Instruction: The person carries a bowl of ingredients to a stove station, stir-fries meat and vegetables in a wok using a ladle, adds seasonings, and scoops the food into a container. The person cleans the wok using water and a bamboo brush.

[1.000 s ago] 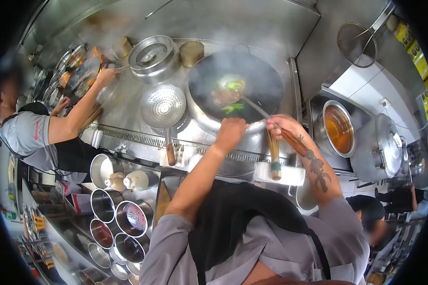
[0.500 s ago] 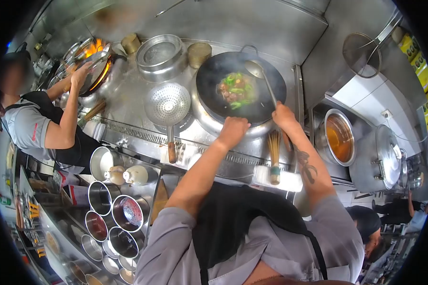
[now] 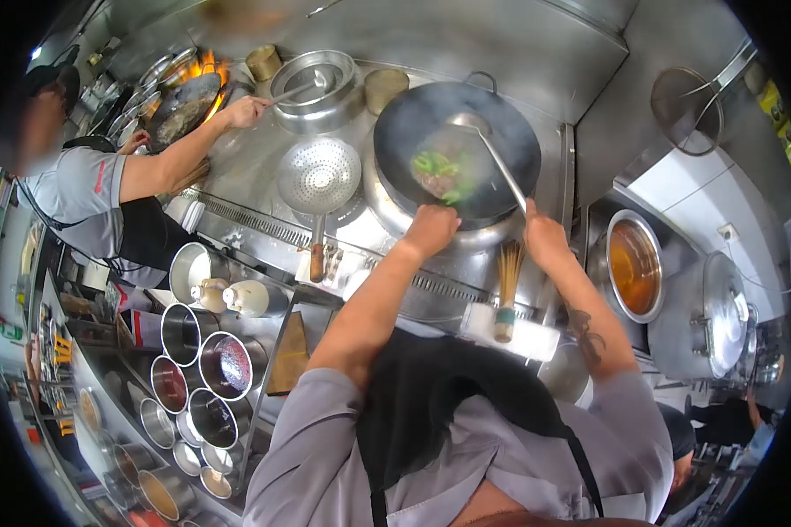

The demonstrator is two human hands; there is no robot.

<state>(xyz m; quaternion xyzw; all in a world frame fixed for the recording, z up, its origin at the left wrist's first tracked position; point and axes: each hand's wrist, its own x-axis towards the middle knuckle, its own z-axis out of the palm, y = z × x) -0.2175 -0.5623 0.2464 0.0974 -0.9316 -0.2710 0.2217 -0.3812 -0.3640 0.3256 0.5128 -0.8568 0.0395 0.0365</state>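
Left hand (image 3: 431,230) clamped on the wok (image 3: 457,149) rim; right hand (image 3: 543,237) clamped on the ladle (image 3: 492,154) handle above the vegetables (image 3: 439,171).

food (image 3: 439,173) lies in the wok (image 3: 457,149), skimmer (image 3: 318,178) to its left, pot (image 3: 635,265) to its right.

steel range (image 3: 237,171), wok (image 3: 457,149), skimmer (image 3: 319,178)

Perforated skimmer (image 3: 318,178) centre-left on steel range, steel bowl (image 3: 318,83) above it. Upper left: co-worker's arm (image 3: 180,156) by 2nd wok (image 3: 183,105) w/ flame. Lower left: seasoning pots (image 3: 204,378). Right: pot of orange liquid (image 3: 633,265), bamboo brush (image 3: 506,285) nr centre
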